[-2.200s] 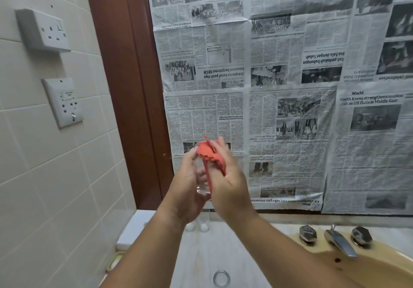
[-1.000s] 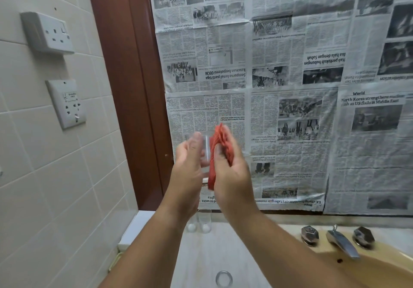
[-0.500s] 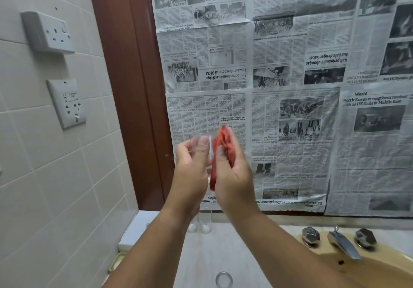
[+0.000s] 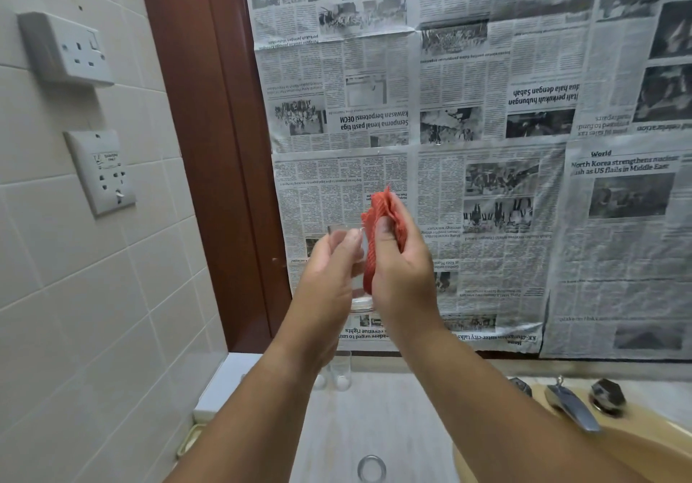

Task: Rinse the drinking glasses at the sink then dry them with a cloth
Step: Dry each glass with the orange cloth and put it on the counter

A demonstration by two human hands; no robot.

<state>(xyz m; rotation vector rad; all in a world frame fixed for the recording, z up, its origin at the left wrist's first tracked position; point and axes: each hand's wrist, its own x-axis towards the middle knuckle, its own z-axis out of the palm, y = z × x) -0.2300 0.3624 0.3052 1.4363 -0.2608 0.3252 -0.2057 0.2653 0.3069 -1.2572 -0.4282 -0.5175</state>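
My left hand [image 4: 329,280] grips a clear drinking glass [image 4: 346,237], held upright at chest height in front of the newspaper-covered wall. My right hand [image 4: 402,269] pinches a bunched red cloth [image 4: 378,220] and presses it against the right side of the glass. The lower part of the glass is hidden between my hands. Two more clear glasses [image 4: 339,370] stand on the counter below my left wrist, partly hidden by it.
A tan sink [image 4: 618,441] with a chrome tap [image 4: 569,404] and two knobs sits at the lower right. A round metal ring [image 4: 371,468] lies on the pale counter [image 4: 378,419]. Two wall sockets [image 4: 71,48] are on the tiled left wall.
Both hands have lifted the glass and cloth slightly higher. The cloth has shifted from over the top of the glass to its right side.
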